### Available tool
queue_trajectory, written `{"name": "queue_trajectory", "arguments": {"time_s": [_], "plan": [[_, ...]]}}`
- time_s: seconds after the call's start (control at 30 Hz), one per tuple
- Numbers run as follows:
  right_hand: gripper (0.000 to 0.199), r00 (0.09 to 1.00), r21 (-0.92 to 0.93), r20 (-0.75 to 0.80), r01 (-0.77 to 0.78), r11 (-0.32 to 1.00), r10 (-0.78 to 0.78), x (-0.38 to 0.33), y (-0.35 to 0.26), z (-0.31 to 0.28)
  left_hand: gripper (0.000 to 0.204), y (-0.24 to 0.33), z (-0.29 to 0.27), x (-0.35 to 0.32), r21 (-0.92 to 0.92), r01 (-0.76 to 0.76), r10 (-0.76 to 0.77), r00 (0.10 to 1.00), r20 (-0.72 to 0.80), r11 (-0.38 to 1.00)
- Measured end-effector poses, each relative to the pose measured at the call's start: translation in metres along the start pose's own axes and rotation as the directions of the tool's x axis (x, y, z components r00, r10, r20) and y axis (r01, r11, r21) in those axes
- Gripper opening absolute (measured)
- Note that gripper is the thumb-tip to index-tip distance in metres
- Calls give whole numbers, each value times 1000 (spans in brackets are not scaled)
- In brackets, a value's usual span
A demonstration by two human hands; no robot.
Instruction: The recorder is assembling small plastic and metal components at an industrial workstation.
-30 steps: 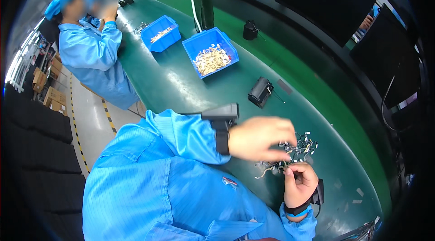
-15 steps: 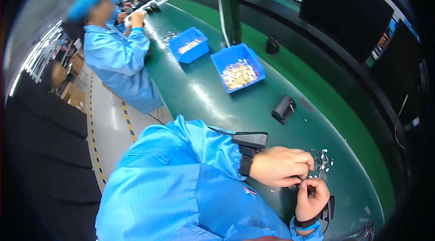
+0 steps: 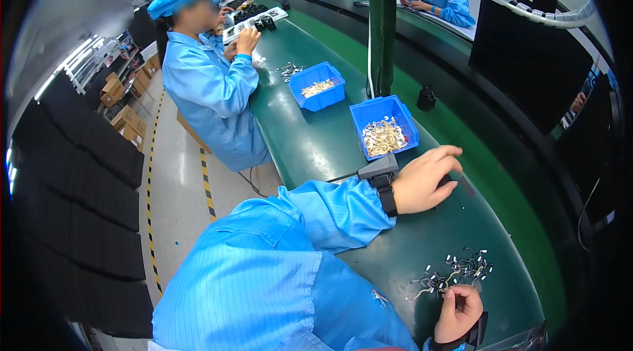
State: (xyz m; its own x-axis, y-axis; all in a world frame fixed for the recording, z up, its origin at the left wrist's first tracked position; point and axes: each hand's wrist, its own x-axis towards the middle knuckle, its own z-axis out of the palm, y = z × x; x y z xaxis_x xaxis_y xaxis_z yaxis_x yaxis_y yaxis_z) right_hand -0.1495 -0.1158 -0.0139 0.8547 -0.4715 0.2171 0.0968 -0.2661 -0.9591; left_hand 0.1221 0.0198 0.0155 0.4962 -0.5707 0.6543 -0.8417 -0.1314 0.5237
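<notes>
My left hand (image 3: 425,183) reaches across the bench, palm down, thumb and fingers curled around a small black block-shaped device (image 3: 445,181). Most of that device is hidden under the hand. Lower down, my right hand (image 3: 459,311) pinches a thin pale cable between thumb and forefinger; the fingertips cover its end. Right beside those fingertips lies a loose pile of short dark cables with white connectors (image 3: 468,265). Beyond my left hand stands a blue bin (image 3: 410,113) filled with small cream-coloured pieces.
A second blue bin (image 3: 316,101) and some small dark parts (image 3: 288,70) lie farther along the green bench (image 3: 313,153). A co-worker in blue (image 3: 208,94) works at the left. A green post (image 3: 382,41) and dark screens (image 3: 527,67) border the far side.
My left hand has left my right hand and moved away up the bench to the black device. My right hand stays by the cables. The view has shifted.
</notes>
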Motion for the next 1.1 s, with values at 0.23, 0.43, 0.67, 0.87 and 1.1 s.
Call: {"name": "queue_trajectory", "arguments": {"time_s": [0.23,0.43,0.67,0.87,1.1], "plan": [[6,995,-73,96,5,997,2,3,-31,-5,76,2,7,-10,64,244,-251,909,334,968],[13,993,-73,112,-29,997,37,1,-17,-7,80,31,15,-16,-244,47,3,979,202,969],[57,986,145,91,-149,978,137,8,-8,9,56,77,38,-68,-514,-324,528,787,319,794],[53,986,327,104,-159,932,131,7,-18,8,58,76,41,-66,-583,-375,587,777,226,721],[76,980,326,-15,-182,928,198,11,-18,11,58,74,20,-46,-696,55,188,945,268,716]]}}
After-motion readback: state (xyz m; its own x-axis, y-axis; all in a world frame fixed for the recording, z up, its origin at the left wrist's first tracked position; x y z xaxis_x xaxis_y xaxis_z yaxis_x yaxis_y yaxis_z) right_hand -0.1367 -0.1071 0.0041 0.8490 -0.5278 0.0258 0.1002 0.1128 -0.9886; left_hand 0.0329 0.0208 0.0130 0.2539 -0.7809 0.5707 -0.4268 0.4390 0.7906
